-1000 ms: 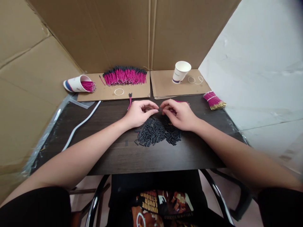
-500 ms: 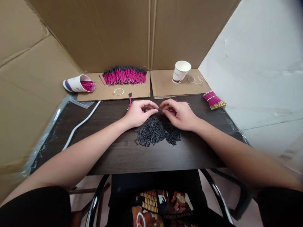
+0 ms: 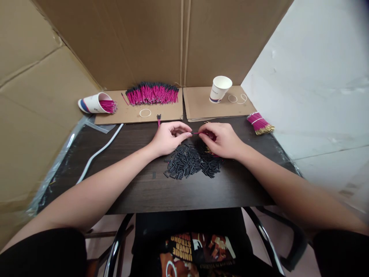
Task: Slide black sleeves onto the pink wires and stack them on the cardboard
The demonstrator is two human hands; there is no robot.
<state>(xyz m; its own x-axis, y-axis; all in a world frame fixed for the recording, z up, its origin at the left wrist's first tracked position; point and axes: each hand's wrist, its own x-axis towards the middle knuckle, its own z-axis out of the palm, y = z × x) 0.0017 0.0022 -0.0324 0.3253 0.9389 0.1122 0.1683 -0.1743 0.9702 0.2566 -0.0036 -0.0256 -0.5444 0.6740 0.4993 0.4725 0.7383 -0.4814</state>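
Thumb and fingertips of my left hand (image 3: 169,139) are closed on the dark end of a short pink wire, apparently a small black sleeve on it. The same pink wire (image 3: 195,133) runs across to my right hand (image 3: 223,139), which pinches it between thumb and fingers. More pink wires with gold tips (image 3: 208,149) show under my right palm, partly hidden. Below both hands lies a loose pile of short black sleeves (image 3: 190,161) on the dark table. Just behind my left hand, several pink wires with black ends (image 3: 158,118) lie together.
On cardboard at the back rest a heap of black-ended pink wires (image 3: 152,94), a tipped paper cup (image 3: 90,104) holding wires, an upright paper cup (image 3: 219,90) and rubber bands (image 3: 145,113). A banded wire bundle (image 3: 260,123) lies right; a grey tube (image 3: 99,151) lies left.
My fingertips have drawn slightly apart, my right hand shifting a little right, so a stretch of pink wire now shows between them. Gold-tipped wires under the right hand show more.
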